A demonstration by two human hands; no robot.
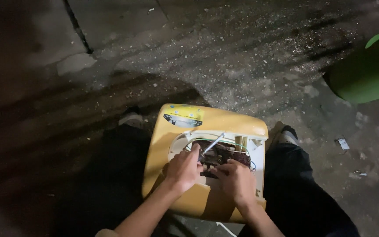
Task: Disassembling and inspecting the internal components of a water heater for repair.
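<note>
- While the yellow appliance casing rests on the lap, the left hand grips a thin metal tool, probing the brown circuit board.
- Right hand: fingers curled, pressing the board; whether they hold anything cannot be told.
- Step judged: inspecting internals; steady tool control is needed.

Both forearms reach forward, left hand and right hand side by side, fingers curled, palms down.

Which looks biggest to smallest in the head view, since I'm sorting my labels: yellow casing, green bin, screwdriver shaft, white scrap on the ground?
1. Yellow casing
2. Green bin, cut off by the frame, so its full size is unsure
3. Screwdriver shaft
4. White scrap
</note>
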